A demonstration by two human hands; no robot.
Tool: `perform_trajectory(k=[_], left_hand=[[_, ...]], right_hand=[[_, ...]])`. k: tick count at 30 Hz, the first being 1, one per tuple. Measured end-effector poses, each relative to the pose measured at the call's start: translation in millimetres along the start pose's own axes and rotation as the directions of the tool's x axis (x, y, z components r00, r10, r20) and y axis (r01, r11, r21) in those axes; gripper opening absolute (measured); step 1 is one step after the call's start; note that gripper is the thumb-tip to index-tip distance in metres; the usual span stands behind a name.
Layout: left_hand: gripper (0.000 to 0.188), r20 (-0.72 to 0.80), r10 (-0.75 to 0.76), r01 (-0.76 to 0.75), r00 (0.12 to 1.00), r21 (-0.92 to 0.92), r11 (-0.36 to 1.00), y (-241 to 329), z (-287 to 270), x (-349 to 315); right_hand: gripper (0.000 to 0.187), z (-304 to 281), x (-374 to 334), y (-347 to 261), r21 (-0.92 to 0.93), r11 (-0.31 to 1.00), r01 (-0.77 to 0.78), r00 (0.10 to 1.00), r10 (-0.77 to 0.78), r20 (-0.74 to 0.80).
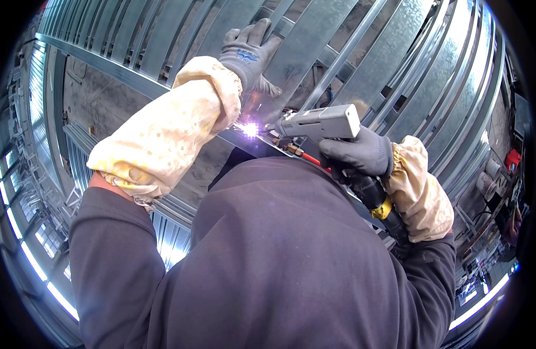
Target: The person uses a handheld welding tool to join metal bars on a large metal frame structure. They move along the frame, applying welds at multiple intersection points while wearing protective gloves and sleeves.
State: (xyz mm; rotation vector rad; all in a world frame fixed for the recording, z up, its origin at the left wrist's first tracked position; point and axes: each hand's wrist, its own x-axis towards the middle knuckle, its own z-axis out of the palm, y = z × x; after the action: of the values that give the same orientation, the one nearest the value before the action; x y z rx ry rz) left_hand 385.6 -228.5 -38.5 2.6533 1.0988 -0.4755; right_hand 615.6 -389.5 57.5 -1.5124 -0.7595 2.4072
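Observation:
My left hand [249, 53], in a grey glove, lies with fingers stretched out on the flat galvanized metal slats [306, 43] of a large frame. In my gloved right hand [361, 152] is a grey, boxy welding gun [320, 122], its nozzle pointing left. A bright violet-white arc [250, 130] glows at the nozzle, near the frame's near rail, just below my left wrist. Glare hides the seam there. Under the gun runs a red tube [313, 160] with a brass fitting. A thick black cable [370, 192] with yellow tape hangs below my right hand.
Pale protective sleeves [163, 128] cover both my forearms. The slatted frame spreads across the far side, with gaps between its bars. More metal profiles [82, 154] lie at the left. A red object [513, 160] and cluttered gear stand at the far right.

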Motion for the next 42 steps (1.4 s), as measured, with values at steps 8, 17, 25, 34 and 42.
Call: perform_trajectory(k=[8, 17, 25, 34, 42], left_hand=[[0.126, -0.007, 0.024, -0.024, 1.0, -0.019, 1.0, -0.3, 0.2, 0.9], [0.126, -0.006, 0.028, -0.028, 1.0, 0.009, 1.0, -2.2, -0.3, -0.9], [0.125, -0.022, 0.028, -0.028, 0.999, 0.005, 1.0, -2.5, 0.6, -0.5], [0.125, -0.036, 0.024, -0.024, 0.999, -0.011, 1.0, -3.4, 4.0, 0.0], [0.125, -0.072, 0.034, -0.03, 0.997, 0.051, 0.998, -6.7, 11.5, 3.3]], right_hand=[[0.045, -6.8, -1.7, 4.8, -0.008, 0.999, -0.048, 0.997, 0.048, 0.059], [0.047, -7.3, -4.3, 9.3, -0.03, 0.999, -0.016, 0.999, 0.017, 0.032], [0.045, -8.2, -8.7, 10.1, -0.014, 0.999, -0.045, 0.997, 0.046, 0.06], [0.044, -4.0, -12.8, 12.0, -0.018, 0.995, -0.096, 0.995, 0.096, -0.005], [0.033, -1.1, -16.3, 20.2, 0.056, 0.998, -0.032, 0.998, 0.036, -0.059]])
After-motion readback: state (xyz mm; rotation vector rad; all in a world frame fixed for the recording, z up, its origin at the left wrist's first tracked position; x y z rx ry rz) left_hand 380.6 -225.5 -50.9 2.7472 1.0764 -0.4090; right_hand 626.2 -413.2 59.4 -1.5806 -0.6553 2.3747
